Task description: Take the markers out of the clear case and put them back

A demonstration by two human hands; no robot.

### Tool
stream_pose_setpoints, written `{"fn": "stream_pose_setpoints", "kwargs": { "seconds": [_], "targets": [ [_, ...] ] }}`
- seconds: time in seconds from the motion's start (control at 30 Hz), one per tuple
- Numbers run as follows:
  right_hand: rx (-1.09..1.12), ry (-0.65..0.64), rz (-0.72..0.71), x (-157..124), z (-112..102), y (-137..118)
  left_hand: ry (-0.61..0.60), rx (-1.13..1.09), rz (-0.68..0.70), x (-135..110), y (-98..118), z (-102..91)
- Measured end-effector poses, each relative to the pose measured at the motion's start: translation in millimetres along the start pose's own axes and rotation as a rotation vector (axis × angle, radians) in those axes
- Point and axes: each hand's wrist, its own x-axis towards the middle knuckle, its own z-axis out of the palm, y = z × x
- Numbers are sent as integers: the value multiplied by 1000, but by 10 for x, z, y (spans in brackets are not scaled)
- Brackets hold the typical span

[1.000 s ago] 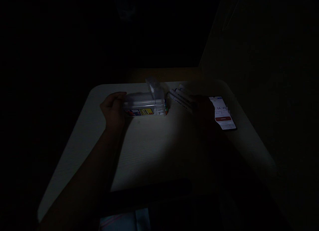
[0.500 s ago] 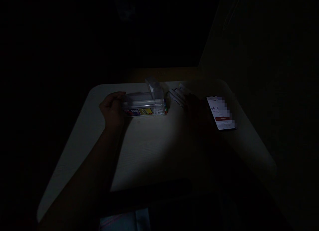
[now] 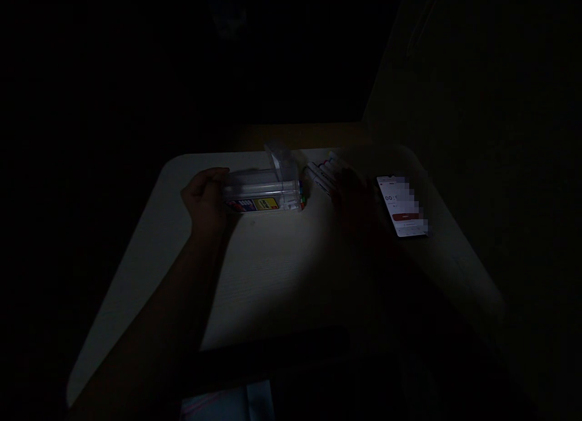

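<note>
My left hand (image 3: pixel 205 197) is closed round the left end of a clear plastic marker case (image 3: pixel 259 191) that lies on its side. The case has a dark and yellow label, and its see-through lid (image 3: pixel 280 159) stands open at the right end. Coloured marker tips (image 3: pixel 302 194) show at that mouth. To the right, several white markers (image 3: pixel 322 174) lie side by side on the table. Deep in shadow, my right hand (image 3: pixel 354 197) is at the near ends of these markers; its fingers are too dark to make out.
A lit phone (image 3: pixel 402 206) with a timer on its screen lies right of my right hand. The pale table (image 3: pixel 259 269) has rounded corners. A dark panel (image 3: pixel 291 57) rises behind its far edge. Light-coloured cloth (image 3: pixel 227 403) shows at the bottom.
My right hand has shifted slightly left and up against the loose markers, and these have moved a little. My left hand and the case stay in place.
</note>
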Motion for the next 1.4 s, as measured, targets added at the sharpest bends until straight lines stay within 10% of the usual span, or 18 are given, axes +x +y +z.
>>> {"fn": "stream_pose_setpoints", "kwargs": {
  "seconds": [0.3, 1.4],
  "targets": [
    [184, -101, -393, 13, -24, -348, -9, 1, 18, 1, 9, 6],
    [202, -168, -325, 37, -180, -222, -17, -11, 32, -6, 17, 5]
  ]
}}
